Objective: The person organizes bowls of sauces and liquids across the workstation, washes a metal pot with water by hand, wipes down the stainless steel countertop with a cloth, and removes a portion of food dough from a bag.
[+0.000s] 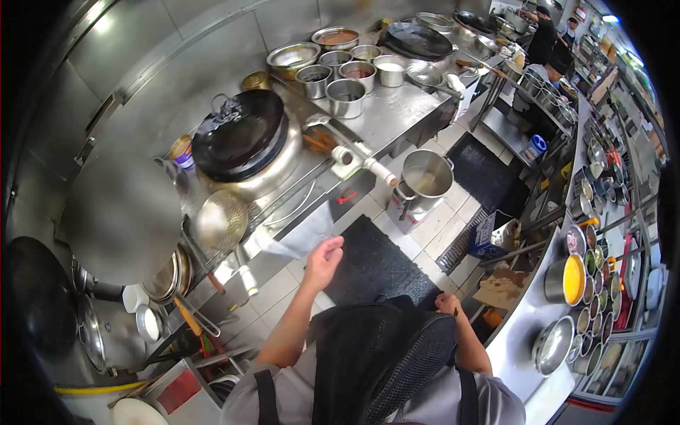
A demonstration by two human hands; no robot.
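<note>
My left hand [325, 263] is in front of the stove edge with its fingers curled. Right behind it hangs a pale cloth or sheet of paper [304, 230]; whether my fingers grip it I cannot tell. My right hand [448, 304] is low on the right beside my body, fingers closed, and whatever it may hold is hidden. On the stove to the left sits a black wok [241, 134]. A round strainer [222, 221] rests near the stove's front edge, its handle pointing towards me.
Several metal pots [346, 98] stand on the back counter. A large pot [427, 173] is on a box in the aisle. Black mats [375, 262] cover parts of the tiled floor. The right counter holds food containers and a steel bowl [552, 345]. People [544, 39] stand far back.
</note>
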